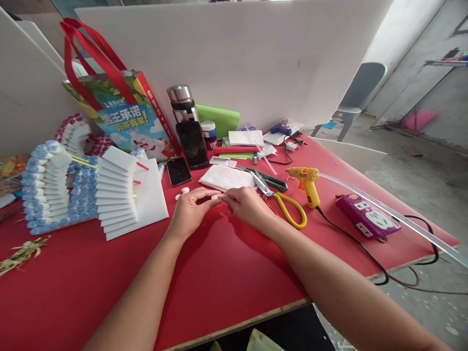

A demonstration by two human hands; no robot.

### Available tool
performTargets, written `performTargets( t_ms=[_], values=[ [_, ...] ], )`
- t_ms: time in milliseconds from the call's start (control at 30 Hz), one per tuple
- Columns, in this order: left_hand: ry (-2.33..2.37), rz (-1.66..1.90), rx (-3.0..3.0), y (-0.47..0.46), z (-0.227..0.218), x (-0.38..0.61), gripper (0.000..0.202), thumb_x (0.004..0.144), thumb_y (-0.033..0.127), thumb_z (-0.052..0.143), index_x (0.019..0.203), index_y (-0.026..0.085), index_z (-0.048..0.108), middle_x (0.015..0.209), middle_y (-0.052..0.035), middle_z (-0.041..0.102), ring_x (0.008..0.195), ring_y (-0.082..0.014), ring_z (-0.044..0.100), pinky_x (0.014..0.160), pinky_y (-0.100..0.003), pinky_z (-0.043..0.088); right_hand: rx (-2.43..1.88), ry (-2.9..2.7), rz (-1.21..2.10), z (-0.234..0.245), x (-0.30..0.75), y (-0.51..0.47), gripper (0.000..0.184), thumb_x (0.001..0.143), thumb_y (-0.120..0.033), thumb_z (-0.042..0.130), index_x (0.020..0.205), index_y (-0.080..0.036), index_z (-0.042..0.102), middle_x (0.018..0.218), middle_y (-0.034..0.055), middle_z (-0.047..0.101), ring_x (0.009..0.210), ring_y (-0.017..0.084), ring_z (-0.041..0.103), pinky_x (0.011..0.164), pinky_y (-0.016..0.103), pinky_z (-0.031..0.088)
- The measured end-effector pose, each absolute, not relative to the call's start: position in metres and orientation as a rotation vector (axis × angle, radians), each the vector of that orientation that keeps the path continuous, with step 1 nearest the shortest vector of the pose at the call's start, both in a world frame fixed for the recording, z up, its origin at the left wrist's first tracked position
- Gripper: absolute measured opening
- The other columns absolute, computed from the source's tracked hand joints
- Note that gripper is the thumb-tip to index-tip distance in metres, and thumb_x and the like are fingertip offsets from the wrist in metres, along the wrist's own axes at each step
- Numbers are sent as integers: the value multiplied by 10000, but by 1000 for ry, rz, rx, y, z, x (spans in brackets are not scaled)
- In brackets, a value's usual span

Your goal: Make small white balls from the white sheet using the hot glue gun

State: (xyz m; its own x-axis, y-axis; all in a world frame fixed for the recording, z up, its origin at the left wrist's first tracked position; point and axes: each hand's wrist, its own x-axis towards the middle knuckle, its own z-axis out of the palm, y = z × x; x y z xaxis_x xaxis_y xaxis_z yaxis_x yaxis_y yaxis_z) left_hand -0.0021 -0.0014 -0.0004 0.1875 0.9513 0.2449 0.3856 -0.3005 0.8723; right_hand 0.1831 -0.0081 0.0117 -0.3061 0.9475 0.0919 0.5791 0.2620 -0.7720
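My left hand pinches a small white rolled piece between thumb and index finger, above the red table. Close against it, my right hand has its fingertips closed on the thin white strip that runs from the roll. Whether the strip is paper or tissue I cannot tell. A few little white rolls lie just behind my left hand. Beyond my right hand is a stack of white sheets, with scissors with yellow handles to its right.
A yellow glue gun with a long glue stick and a purple power strip are at right. At left stand fanned white folded pieces and a blue-and-white rolled craft. Phones, a flask and a bag are behind.
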Motion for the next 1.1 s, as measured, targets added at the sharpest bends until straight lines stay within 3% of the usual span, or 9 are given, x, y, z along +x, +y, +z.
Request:
performTargets(
  t_ms=[233, 433, 633, 733, 867, 967, 1100],
  values=[
    [1223, 1130, 1795, 0, -2, -5, 328, 826, 482, 776, 1015, 217, 821, 1003, -77, 777, 957, -237, 700, 860, -323, 537, -1144, -1530, 1538, 9, 186, -3, 228, 958, -350, 621, 1036, -148, 692, 884, 74, 756, 491, 108, 591, 433, 235, 469],
    [1194, 1154, 1779, 0, -5, -5, 327, 830, 475, 773, 1032, 221, 817, 1048, -85, 779, 993, -249, 706, 884, -342, 562, -1112, -1343, 1665, 10, 190, -1, 252, 883, -368, 718, 872, -116, 715, 790, 67, 731, 456, 69, 506, 379, 202, 402],
    [1195, 1143, 1785, -1, -5, -3, 328, 819, 485, 779, 1016, 226, 822, 1028, -85, 782, 984, -251, 707, 894, -352, 562, -1173, -1494, 1491, 5, 188, -1, 322, 928, -378, 628, 707, -147, 662, 623, 12, 664, 392, 65, 431, 400, 228, 341],
    [1237, 1113, 1744, -2, -5, -1, 328, 806, 489, 787, 1007, 232, 825, 989, -70, 780, 914, -230, 700, 830, -331, 561, -1289, -1721, 1172, 6, 187, -3, 353, 958, -325, 553, 661, -162, 653, 538, -6, 599, 428, 83, 461, 464, 235, 329],
    [1323, 1096, 1612, -3, -4, 1, 343, 756, 499, 822, 948, 215, 832, 824, -45, 756, 712, -172, 628, 682, -291, 521, -1307, -1938, 712, 5, 184, -8, 278, 962, -231, 524, 733, -164, 668, 641, 11, 656, 580, 108, 527, 587, 239, 343],
    [1321, 1146, 1561, -3, -3, 2, 330, 730, 482, 846, 911, 207, 834, 688, -21, 700, 645, -146, 569, 633, -272, 480, -1269, -2013, 608, 3, 182, -11, 261, 993, -236, 488, 812, -160, 660, 719, 29, 681, 621, 118, 539, 621, 244, 336],
    [1290, 1206, 1510, -5, -2, 4, 320, 700, 453, 872, 896, 203, 832, 689, -20, 698, 641, -144, 571, 619, -271, 478, -1159, -2087, 565, 2, 183, -11, 276, 1013, -229, 449, 844, -158, 656, 781, 42, 686, 666, 126, 554, 659, 241, 350]
  ],
)
